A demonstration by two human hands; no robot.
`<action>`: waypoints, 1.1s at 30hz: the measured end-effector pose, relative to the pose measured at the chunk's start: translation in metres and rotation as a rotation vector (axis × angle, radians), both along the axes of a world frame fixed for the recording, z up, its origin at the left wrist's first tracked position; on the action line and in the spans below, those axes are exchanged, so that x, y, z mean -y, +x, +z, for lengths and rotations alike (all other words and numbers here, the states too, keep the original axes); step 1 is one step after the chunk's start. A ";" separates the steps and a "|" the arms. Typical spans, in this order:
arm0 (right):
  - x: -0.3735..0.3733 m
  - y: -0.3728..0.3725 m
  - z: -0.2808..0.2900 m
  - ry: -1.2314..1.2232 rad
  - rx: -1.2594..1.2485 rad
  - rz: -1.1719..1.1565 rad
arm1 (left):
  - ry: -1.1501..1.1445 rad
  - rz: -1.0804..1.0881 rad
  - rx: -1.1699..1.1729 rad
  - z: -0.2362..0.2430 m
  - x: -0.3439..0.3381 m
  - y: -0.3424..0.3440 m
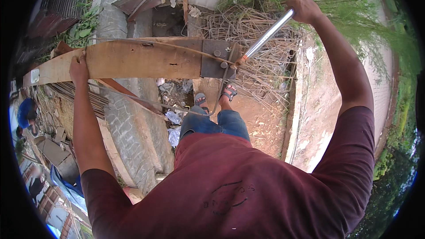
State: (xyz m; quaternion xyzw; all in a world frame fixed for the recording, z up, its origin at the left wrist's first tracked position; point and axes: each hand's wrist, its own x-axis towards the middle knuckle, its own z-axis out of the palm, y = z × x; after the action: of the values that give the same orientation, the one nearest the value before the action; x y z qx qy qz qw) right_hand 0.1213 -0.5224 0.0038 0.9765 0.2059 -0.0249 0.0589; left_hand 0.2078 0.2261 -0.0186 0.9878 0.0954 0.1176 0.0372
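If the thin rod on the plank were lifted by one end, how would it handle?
The rod would probably flex and sag, since it is long, thin and already bowed along the plank. It looks like steel, so likely heavyish. The bent end might snag.

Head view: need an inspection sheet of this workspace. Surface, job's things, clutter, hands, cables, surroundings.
Surface: wooden plank set crosswise as a bench, dark metal plate with pegs at its right end.
Job's things: thin steel rod running under the plank and bent at the plate; shiny metal pipe used as a lever there.
Clutter: pile of bent wire stirrups behind the plate; plastic litter on the ground.
Hands: left hand grips the plank's edge; right hand closed on the pipe's far end.
Cables: nothing seen.
Surroundings: paved slope, bare earth, greenery, bundle of straight bars at left.
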 end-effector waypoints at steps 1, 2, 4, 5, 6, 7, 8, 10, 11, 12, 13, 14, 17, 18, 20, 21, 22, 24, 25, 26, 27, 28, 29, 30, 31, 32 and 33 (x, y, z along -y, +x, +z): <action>-0.002 -0.004 0.002 0.012 0.026 -0.035 | 0.014 -0.005 0.032 -0.002 -0.004 -0.003; -0.004 -0.010 0.005 0.023 0.052 -0.070 | 0.027 -0.001 0.008 -0.002 -0.008 -0.002; -0.005 -0.037 0.003 0.039 0.082 -0.145 | 0.045 -0.004 -0.032 -0.002 -0.009 0.004; 0.001 -0.057 0.000 0.038 0.090 -0.186 | 0.071 0.008 -0.012 0.000 -0.001 0.007; 0.007 -0.080 -0.003 0.037 0.099 -0.230 | 0.053 -0.022 0.030 0.003 0.006 0.008; 0.009 -0.106 -0.003 0.014 0.068 -0.346 | 0.028 -0.041 0.073 0.005 0.012 0.007; 0.003 -0.140 -0.005 -0.006 0.029 -0.450 | 0.004 -0.048 0.109 0.003 0.011 0.006; -0.034 -0.219 -0.008 0.042 0.249 -0.565 | -0.070 -0.122 0.124 -0.023 -0.027 0.016; -0.075 -0.261 -0.001 0.059 0.239 -0.731 | -0.099 -0.129 0.127 -0.032 -0.035 0.016; -0.120 -0.298 0.006 0.095 0.209 -0.946 | -0.129 -0.130 0.127 -0.035 -0.040 0.013; -0.164 -0.334 -0.006 -0.054 0.202 -1.092 | -0.135 -0.090 0.119 -0.034 -0.032 0.007; -0.196 -0.351 -0.004 -0.049 0.199 -1.119 | -0.139 -0.055 0.116 -0.027 -0.015 0.001; -0.244 -0.383 0.008 -0.058 0.152 -1.145 | -0.145 -0.039 0.100 -0.018 -0.005 -0.002; -0.240 -0.377 0.012 0.033 0.128 -1.194 | -0.159 -0.035 0.103 -0.018 -0.004 0.003; -0.209 -0.373 -0.007 0.078 0.133 -1.229 | -0.232 -0.107 0.065 -0.017 -0.003 0.010; -0.197 -0.364 -0.011 0.105 0.103 -1.138 | -0.253 -0.141 0.039 -0.013 -0.004 0.014; -0.188 -0.360 -0.017 0.141 0.088 -1.111 | -0.255 -0.133 0.030 -0.009 -0.002 0.014; -0.166 -0.349 -0.031 0.235 0.089 -1.135 | -0.234 -0.135 -0.008 0.000 0.006 0.008; -0.154 -0.339 -0.035 0.205 0.064 -1.136 | -0.231 -0.137 0.013 0.005 0.007 0.008; -0.144 -0.333 -0.035 0.190 0.049 -1.101 | -0.231 -0.136 0.024 0.004 0.007 0.006; -0.135 -0.328 -0.034 0.215 0.083 -1.049 | -0.231 -0.135 0.036 0.004 0.008 0.006; -0.130 -0.324 -0.034 0.238 0.111 -0.993 | -0.228 -0.125 0.031 0.003 0.006 0.004; -0.130 -0.324 -0.034 0.253 0.093 -0.996 | -0.225 -0.115 0.028 0.002 0.006 0.005; -0.130 -0.324 -0.034 0.268 0.077 -1.000 | -0.223 -0.108 0.026 0.003 0.006 0.006; -0.134 -0.325 -0.036 0.282 0.051 -1.004 | -0.228 -0.112 0.027 0.000 0.004 0.006; -0.140 -0.328 -0.039 0.303 0.020 -1.028 | -0.233 -0.118 0.030 -0.002 0.002 0.006; -0.148 -0.335 -0.041 0.324 -0.011 -1.055 | -0.237 -0.125 0.033 -0.003 0.000 0.008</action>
State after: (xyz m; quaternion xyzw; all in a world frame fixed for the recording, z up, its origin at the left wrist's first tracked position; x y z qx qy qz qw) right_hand -0.2136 -0.3740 -0.0375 0.9437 -0.3097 -0.0239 -0.1139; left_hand 0.2160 0.2258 -0.0214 0.9784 0.0461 0.1191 0.1626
